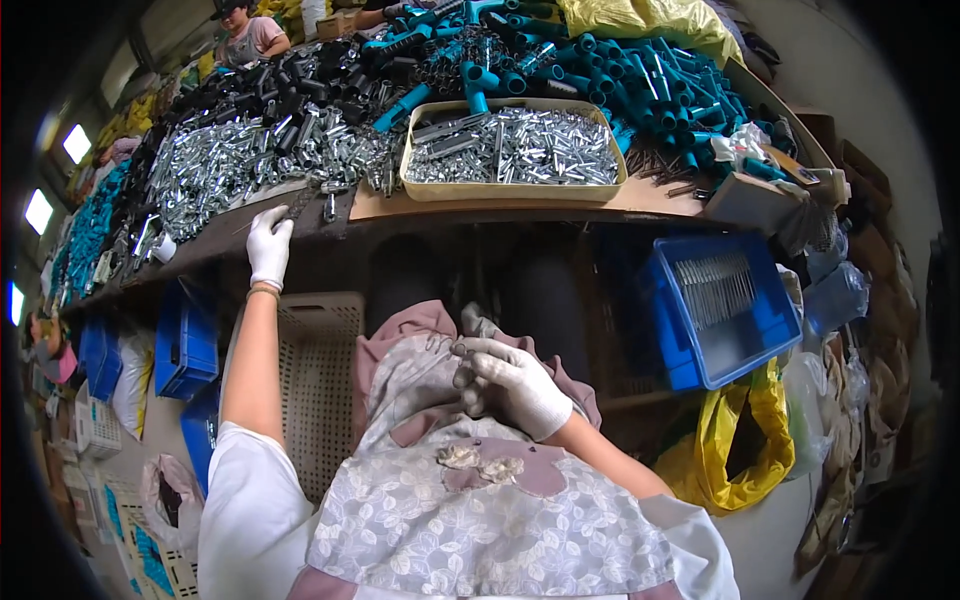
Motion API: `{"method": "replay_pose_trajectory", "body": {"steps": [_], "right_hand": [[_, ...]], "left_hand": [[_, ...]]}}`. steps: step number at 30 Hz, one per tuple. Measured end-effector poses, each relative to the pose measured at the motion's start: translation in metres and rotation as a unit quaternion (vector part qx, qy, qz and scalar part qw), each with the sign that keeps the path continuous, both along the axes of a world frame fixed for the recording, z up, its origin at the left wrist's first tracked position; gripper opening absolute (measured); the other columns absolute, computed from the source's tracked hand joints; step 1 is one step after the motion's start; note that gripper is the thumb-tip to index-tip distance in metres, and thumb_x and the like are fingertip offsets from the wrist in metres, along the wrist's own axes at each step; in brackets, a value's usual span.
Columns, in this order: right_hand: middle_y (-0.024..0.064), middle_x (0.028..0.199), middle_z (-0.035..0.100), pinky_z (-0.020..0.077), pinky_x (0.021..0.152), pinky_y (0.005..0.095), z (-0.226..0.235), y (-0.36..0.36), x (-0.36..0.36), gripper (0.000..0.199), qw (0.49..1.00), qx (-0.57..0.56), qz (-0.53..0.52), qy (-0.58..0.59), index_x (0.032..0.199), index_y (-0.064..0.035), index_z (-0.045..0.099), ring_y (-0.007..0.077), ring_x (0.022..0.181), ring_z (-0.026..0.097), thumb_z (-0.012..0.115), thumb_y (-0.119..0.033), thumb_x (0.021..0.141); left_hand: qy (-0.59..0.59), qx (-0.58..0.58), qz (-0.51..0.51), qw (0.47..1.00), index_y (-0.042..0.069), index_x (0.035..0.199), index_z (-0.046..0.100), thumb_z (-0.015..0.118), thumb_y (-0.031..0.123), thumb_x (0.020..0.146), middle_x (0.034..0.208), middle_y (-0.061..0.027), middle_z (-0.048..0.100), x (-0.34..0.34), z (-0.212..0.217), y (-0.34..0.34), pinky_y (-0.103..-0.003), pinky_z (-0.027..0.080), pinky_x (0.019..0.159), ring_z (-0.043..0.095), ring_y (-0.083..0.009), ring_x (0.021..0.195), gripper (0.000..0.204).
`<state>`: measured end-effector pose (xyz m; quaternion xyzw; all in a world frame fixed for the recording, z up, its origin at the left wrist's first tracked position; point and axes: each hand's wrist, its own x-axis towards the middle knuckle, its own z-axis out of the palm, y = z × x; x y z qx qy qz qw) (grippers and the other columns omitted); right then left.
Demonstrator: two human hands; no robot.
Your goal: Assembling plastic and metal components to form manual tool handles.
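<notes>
Long workbench (520, 205) heaped with metal parts (230, 165), black and teal tubes (640, 75); tan tray (512, 188) full, blue bin (690, 350) barely filled. Left hand (268, 245) stretched flat to bench edge, empty. Right hand (510, 385) at lap, curled around small metal pin (462, 350).

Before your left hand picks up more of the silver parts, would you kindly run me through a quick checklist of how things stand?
1. Left hand at the bench edge, beside the silver parts: ok.
2. Left hand free of any part: cannot tell.
3. Right hand over the lap, holding a small metal piece: ok.
4. Tray stocked with silver parts: ok.
5. Blue bin within reach on the right: ok, judging by eye.
6. Both hands gloved: ok.
</notes>
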<state>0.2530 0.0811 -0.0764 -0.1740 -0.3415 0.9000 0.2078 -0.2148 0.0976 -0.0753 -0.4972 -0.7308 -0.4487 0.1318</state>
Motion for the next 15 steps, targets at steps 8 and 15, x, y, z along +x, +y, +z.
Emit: {"method": "replay_pose_trajectory", "body": {"steps": [8, 15], "right_hand": [[0.0123, 0.1, 0.067, 0.0536, 0.071, 0.0281, -0.009, 0.03, 0.076, 0.038, 0.898, 0.322, -0.203, -0.219, 0.123, 0.005, 0.058, 0.0169, 0.081, 0.065, 0.056, -0.01, 0.088], [0.0111, 0.087, 0.066, 0.0507, 0.064, 0.0245, -0.02, 0.114, 0.091, 0.037, 0.888, 0.144, -0.378, -0.217, 0.124, 0.0065, 0.056, 0.0142, 0.066, 0.062, 0.057, -0.015, 0.093]], "left_hand": [[-0.192, 0.17, -0.084, 0.963, -0.002, 0.108, 0.067, 0.057, 0.0, 0.093, 0.1, -0.0043, 0.065, 0.089, 0.036, -0.021, -0.026, 0.048, 0.079, 0.058, -0.0114, 0.085, 0.018], [0.039, -0.356, -0.497, 0.79, 0.008, 0.098, 0.071, 0.066, 0.025, 0.086, 0.101, -0.0148, 0.069, 0.205, 0.002, 0.05, -0.042, 0.052, 0.083, 0.065, -0.0351, 0.091, 0.022]]}}
